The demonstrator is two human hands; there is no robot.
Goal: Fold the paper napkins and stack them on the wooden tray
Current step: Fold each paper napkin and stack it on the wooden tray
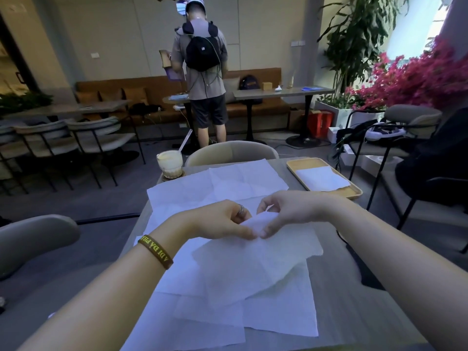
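Several white paper napkins lie unfolded and overlapping across the grey table [336, 307]. One napkin [255, 262] is lifted at its far corner, pinched between my left hand [217, 221] and my right hand [288, 211], which meet over the table's middle. The rest of this napkin drapes down towards me over other sheets. Another open napkin [228, 183] lies flat beyond my hands. The wooden tray [304, 163] stands at the far right of the table with a folded napkin [321, 179] on it.
An iced drink [169, 164] with a straw stands on a coaster at the table's far left corner. A chair back [231, 150] is across the table, another chair [35, 239] at my left. A person with a backpack [202, 72] stands further off, back turned.
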